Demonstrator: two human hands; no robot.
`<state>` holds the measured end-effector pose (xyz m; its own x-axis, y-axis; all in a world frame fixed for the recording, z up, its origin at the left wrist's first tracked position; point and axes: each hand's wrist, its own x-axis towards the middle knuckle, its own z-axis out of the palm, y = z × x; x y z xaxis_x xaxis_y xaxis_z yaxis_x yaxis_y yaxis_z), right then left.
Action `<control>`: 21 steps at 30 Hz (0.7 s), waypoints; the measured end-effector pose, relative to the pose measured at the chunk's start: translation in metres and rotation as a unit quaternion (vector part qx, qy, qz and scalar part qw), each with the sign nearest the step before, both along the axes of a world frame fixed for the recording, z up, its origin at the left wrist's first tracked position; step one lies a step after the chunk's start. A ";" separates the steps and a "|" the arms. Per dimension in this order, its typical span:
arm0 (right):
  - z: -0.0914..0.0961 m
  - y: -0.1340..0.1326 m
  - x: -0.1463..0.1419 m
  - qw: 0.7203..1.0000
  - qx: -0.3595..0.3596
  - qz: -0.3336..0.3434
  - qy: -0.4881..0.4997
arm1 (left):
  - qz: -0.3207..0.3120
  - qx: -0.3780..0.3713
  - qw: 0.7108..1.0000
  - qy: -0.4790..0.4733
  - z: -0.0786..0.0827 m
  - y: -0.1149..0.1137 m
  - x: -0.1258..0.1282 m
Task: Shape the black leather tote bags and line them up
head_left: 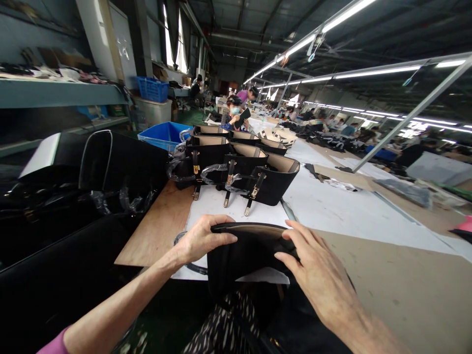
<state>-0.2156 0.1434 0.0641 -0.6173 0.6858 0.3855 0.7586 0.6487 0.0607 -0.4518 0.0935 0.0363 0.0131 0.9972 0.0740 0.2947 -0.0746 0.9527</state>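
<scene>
Between my two hands is a black handbag (239, 253) with a beige lining, held at the near edge of the table. My left hand (206, 238) grips the left end of its rim, thumb on the near side and fingers over the top. At the right end of the rim, my right hand (313, 263) pinches the edge between thumb and fingers. A dark handle shows at the bag's left side. Just beyond stand several finished-looking black handbags (273, 182) with gold clasps, beige insides and plastic-wrapped handles.
Black bags and panels (121, 157) are piled on the left. A blue bin (162, 135) sits behind the handbags. White paper (332, 196) and brown board (405, 280) cover the table. A co-worker (236, 115) is at the far end, and a metal post (413, 115) slants up on the right.
</scene>
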 end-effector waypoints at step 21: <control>0.008 0.006 -0.011 0.995 -0.059 -0.014 0.084 | 0.039 0.071 0.996 0.047 0.001 -0.014 0.005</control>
<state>-0.2262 0.1497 0.0723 -0.5313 0.7487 0.3965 0.7694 0.6223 -0.1441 -0.4472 0.0798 0.0373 -0.0507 0.9752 0.2155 0.3925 -0.1790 0.9022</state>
